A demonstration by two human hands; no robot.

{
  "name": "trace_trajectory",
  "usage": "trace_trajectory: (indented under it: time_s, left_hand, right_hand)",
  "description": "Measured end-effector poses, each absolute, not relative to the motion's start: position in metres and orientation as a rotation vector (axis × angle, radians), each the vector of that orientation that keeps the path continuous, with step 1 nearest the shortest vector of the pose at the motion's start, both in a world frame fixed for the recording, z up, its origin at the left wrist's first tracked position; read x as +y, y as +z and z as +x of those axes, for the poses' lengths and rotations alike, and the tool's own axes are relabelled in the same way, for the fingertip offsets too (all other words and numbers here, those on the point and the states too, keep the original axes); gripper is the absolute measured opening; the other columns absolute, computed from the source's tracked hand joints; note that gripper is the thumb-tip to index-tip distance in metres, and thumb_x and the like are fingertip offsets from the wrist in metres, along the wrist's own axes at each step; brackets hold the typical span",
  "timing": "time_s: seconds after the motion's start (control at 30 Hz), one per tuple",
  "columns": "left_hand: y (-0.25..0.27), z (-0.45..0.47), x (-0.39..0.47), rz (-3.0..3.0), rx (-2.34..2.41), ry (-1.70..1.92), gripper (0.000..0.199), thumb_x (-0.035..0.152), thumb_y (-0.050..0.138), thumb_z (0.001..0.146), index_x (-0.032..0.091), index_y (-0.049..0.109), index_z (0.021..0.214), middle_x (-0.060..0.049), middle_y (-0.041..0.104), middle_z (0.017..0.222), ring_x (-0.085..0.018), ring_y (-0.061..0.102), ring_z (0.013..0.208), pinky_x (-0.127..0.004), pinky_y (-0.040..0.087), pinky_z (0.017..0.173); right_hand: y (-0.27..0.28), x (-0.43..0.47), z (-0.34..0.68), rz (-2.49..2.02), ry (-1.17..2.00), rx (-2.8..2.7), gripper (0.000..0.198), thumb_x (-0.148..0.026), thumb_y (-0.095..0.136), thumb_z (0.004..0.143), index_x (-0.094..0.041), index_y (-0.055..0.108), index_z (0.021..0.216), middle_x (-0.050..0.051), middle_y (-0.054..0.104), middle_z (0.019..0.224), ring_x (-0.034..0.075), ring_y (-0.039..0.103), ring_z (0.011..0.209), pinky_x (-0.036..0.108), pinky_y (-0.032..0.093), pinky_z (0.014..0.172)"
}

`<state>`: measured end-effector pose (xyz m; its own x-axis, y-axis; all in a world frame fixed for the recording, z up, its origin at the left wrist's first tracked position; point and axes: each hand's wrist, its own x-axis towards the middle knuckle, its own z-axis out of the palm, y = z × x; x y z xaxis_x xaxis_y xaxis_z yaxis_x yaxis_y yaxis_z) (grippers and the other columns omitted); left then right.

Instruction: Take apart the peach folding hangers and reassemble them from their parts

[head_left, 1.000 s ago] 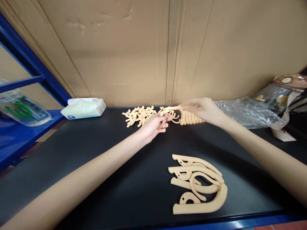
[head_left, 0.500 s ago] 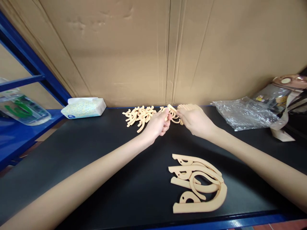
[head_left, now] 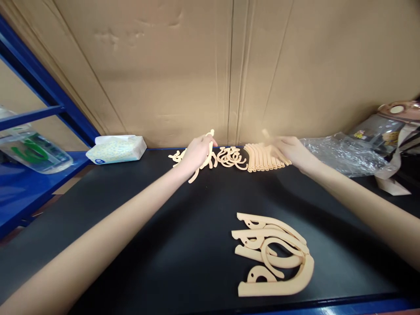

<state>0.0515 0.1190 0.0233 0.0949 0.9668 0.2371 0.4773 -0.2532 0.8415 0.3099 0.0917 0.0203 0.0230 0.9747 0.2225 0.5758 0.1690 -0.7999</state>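
My left hand (head_left: pixel 197 151) is closed over the loose pile at the back of the black table, pinching a cream plastic hanger hook (head_left: pixel 211 133) whose tip sticks up past the fingers. Other curved hooks (head_left: pixel 194 176) lie under and around it. Blurred by motion, my right hand (head_left: pixel 290 149) is above the right end of a row of hanger arms (head_left: pixel 262 158). From its fingertips a smeared cream hanger arm (head_left: pixel 266 134) points up and left. Between the hands lies a small group of hooks (head_left: pixel 231 157). Folded hangers (head_left: pixel 275 286) lie together near the front edge.
A tissue pack (head_left: pixel 116 148) stands at the back left, beside a blue rack (head_left: pixel 49 107) with a clear bottle (head_left: pixel 39 151). At the back right are a crumpled clear bag (head_left: pixel 344 155) and a strapped drinking bottle (head_left: pixel 377 129). A cardboard wall (head_left: pixel 164 70) closes the back.
My hands were close together over the middle, holding cream pieces. They have moved apart, the left to the hook pile, the right to the row of arms, which is now uncovered.
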Motion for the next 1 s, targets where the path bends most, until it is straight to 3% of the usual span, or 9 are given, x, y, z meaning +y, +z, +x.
trace_trajectory:
  time_s: [0.1,0.3,0.5,0.63,0.8,0.9,1.0]
  left_hand:
    - [0.024,0.037,0.143,1.829,1.545,1.002,0.023,0.026,0.047,0.084,0.016,0.066,0.075,-0.003,0.064,0.078,-0.016,0.058,0.075,-0.026,0.04,0.067]
    - [0.006,0.03,0.164,1.916,1.836,0.881,0.019,0.035,0.06,0.078,0.018,0.065,0.083,-0.005,0.07,0.088,-0.021,0.063,0.081,-0.03,0.042,0.07]
    - [0.001,0.032,0.157,2.067,2.033,0.816,0.019,0.034,0.063,0.078,0.021,0.063,0.092,-0.007,0.068,0.1,-0.028,0.058,0.101,-0.036,0.044,0.08]
    - [0.005,0.033,0.142,2.244,2.02,0.819,0.022,0.032,0.057,0.084,0.017,0.06,0.1,-0.012,0.063,0.108,-0.031,0.052,0.108,-0.04,0.042,0.088]
    - [0.01,0.041,0.099,2.5,1.699,0.757,0.02,0.03,0.048,0.091,0.019,0.061,0.102,-0.008,0.061,0.109,-0.026,0.05,0.108,-0.038,0.04,0.093]
    - [0.014,0.046,0.067,2.588,1.311,0.509,0.018,0.037,0.052,0.091,0.027,0.066,0.092,0.0,0.063,0.098,-0.019,0.056,0.097,-0.028,0.043,0.083]
    - [0.019,0.051,0.042,2.473,0.937,0.198,0.028,0.045,0.056,0.088,0.03,0.064,0.111,-0.001,0.06,0.112,-0.019,0.056,0.103,-0.028,0.042,0.083]
  right_hand:
    - [0.015,0.1,0.339,-1.505,0.404,-1.588,0.025,-0.042,0.048,0.089,-0.02,0.056,0.08,0.0,0.057,0.062,0.013,0.049,0.05,0.027,0.037,0.05]
    - [0.007,0.097,0.368,-1.52,-0.049,-1.677,0.018,-0.039,0.059,0.083,-0.023,0.05,0.082,0.004,0.067,0.081,0.019,0.062,0.065,0.031,0.045,0.061]
    - [-0.014,0.102,0.366,-1.58,-0.452,-2.097,0.008,-0.022,0.043,0.088,-0.021,0.051,0.087,0.01,0.065,0.091,0.022,0.06,0.077,0.03,0.038,0.058]
    - [-0.024,0.112,0.365,-1.603,-0.465,-2.163,0.012,-0.016,0.042,0.084,-0.019,0.054,0.085,0.011,0.062,0.09,0.022,0.057,0.071,0.03,0.031,0.052]
    - [-0.027,0.115,0.368,-1.544,-0.392,-2.231,0.022,-0.011,0.039,0.081,-0.018,0.057,0.091,0.011,0.061,0.099,0.021,0.059,0.076,0.03,0.039,0.059]
    - [-0.028,0.113,0.37,-1.506,-0.335,-2.259,0.023,-0.013,0.038,0.084,-0.018,0.059,0.093,0.011,0.062,0.102,0.022,0.06,0.081,0.031,0.043,0.065]
    - [-0.03,0.113,0.37,-1.486,-0.287,-2.257,0.025,-0.014,0.036,0.084,-0.018,0.06,0.089,0.011,0.063,0.099,0.022,0.061,0.082,0.033,0.045,0.069]
